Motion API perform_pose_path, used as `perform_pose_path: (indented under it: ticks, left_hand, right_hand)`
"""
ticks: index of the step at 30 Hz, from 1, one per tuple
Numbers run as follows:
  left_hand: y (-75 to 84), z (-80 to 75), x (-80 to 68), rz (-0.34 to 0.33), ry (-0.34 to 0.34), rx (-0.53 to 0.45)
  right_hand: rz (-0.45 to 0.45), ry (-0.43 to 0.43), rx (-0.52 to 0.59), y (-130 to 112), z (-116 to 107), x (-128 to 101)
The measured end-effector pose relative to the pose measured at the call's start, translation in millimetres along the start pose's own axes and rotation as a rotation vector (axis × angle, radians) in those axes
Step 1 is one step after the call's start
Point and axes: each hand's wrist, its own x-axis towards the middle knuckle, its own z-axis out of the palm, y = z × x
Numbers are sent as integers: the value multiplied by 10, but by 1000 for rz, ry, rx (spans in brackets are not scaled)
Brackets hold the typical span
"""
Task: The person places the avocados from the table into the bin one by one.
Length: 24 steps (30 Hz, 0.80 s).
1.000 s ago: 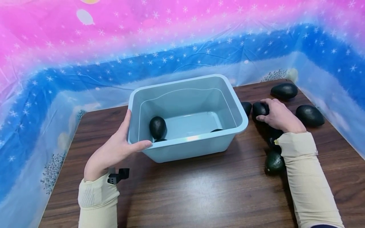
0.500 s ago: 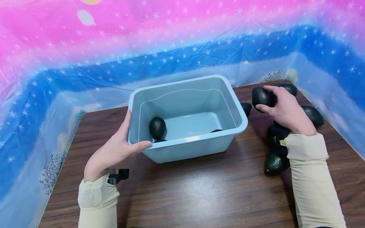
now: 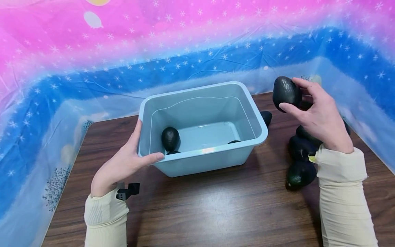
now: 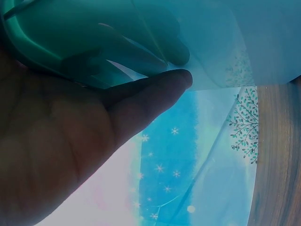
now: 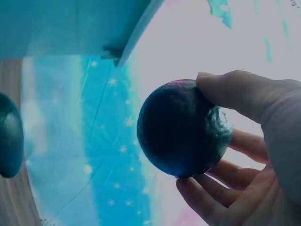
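Observation:
My right hand [image 3: 324, 113] holds a dark avocado [image 3: 287, 93] up above the table, thumb on its near side and fingers behind it. In the right wrist view the same avocado [image 5: 181, 129] sits between thumb and fingertips. My left hand [image 3: 123, 161] grips the front left corner of a light blue-grey plastic bin [image 3: 203, 164], its thumb along the front rim. Through the bin's wall, finger shapes show in the left wrist view. One avocado [image 3: 170, 139] lies whole in sight inside the bin; two others are partly hidden behind its front wall.
Several avocados [image 3: 300, 175] lie bunched on the wooden table [image 3: 216, 206] beneath my right forearm, and others are partly covered by the right hand. Another avocado [image 3: 266, 118] lies against the bin's right side. A printed cloth [image 3: 185, 65] walls off the back and sides.
My right hand has lifted the avocado off the table at the right and carried it upward. The left hand and the bin have stayed in place.

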Motion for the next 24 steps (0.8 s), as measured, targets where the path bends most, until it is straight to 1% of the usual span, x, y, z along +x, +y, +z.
perform_pose_path:
  ticks: [6,13,18,24]
  left_hand:
    - [3,1,1,-11,-1,5]
    - [-4,-1,4,-18,-4,7]
    - [-6,-2,3,-19,-7,3]
    - [-3,-2,3,-22,-4,8]
  right_hand:
    - [-54,74,50,-114,-19,-38]
    - [-130,137,116,-251,-12,-73]
    - [-177,156,123,-324,-4,-95]
    - [-233,149,115,-457,-14,-143]
